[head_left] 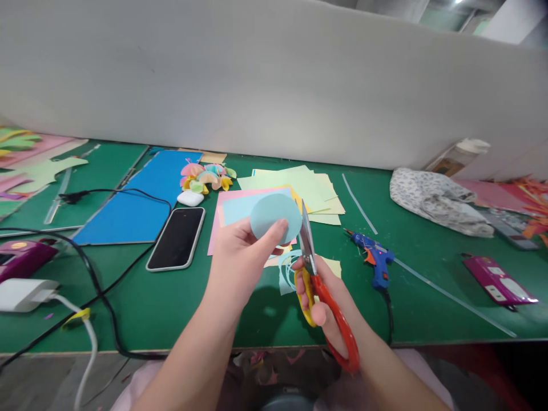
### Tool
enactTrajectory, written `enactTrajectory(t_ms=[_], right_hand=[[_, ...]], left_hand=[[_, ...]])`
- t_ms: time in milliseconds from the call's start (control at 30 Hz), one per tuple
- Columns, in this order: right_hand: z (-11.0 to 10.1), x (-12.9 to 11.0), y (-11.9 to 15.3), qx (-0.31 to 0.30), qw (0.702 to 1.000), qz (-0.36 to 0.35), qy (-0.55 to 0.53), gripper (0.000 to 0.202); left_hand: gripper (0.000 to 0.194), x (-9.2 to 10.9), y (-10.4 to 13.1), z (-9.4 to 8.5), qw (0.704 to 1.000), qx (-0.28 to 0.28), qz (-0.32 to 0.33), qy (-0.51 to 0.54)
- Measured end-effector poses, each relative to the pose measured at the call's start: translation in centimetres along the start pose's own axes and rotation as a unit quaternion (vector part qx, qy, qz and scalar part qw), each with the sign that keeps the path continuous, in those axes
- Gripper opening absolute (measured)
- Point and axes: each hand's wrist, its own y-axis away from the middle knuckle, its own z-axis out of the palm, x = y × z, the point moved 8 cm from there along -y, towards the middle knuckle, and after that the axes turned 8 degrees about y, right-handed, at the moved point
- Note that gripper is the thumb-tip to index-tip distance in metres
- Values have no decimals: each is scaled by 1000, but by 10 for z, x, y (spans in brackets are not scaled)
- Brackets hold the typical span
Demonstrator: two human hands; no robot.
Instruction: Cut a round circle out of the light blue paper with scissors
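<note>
My left hand [244, 245] is closed on a light blue paper circle [274, 214], its thumb lying across the face near the lower right. In my right hand [325, 291] is a pair of scissors [314, 279] with one red and one yellow handle. The blades point up and stand beside the circle's right edge; whether they touch it I cannot tell. Below the circle lies a curly light blue paper offcut [287, 271], partly hidden by my hands. Behind are pink and blue sheets and a stack of pale green and yellow paper [299, 185].
Left of my hands lie a phone [176, 238], a white case [190, 198], paper petals [208, 176], a blue board [139, 200] and black cables [98, 285]. To the right are a blue glue gun [374, 257], a glue stick [359, 204], a power strip [499, 279] and a patterned cloth [436, 197].
</note>
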Motion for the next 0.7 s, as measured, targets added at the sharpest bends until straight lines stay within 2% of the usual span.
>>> enactTrajectory(t_ms=[100, 267, 500, 600, 700], right_hand=[[-1, -3, 1, 4, 1000, -1, 1, 95], [-3, -8, 2, 14, 1000, -9, -23, 100], [-3, 1, -1, 30, 999, 7, -21, 87], [-3, 2, -2, 20, 1000, 3, -22, 95], [-4, -4, -1, 24, 999, -13, -29, 101]], left_hand=[[19, -4, 0, 2, 1000, -15, -8, -10], [20, -12, -2, 7, 999, -44, -23, -13], [19, -9, -1, 5, 1000, -6, -4, 11], [19, -10, 0, 4, 1000, -1, 0, 1], [22, -14, 0, 7, 999, -25, -15, -24]])
